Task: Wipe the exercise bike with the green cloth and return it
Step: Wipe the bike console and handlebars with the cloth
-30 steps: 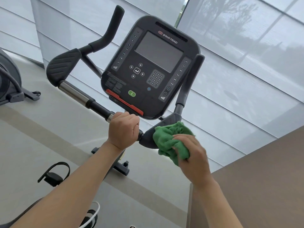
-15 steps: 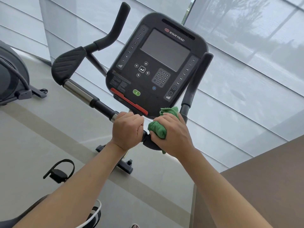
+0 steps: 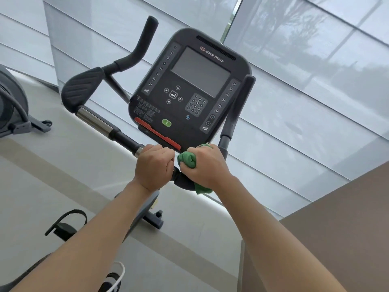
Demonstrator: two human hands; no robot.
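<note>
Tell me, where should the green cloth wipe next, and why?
Probably up the right handlebar post. The right hand grips the green cloth bunched on the bar's bend beside the left hand, so that post is the nearest part above the cloth.

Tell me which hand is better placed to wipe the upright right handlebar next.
The right hand: it already holds the green cloth just below that handlebar. The left hand grips the crossbar.
</note>
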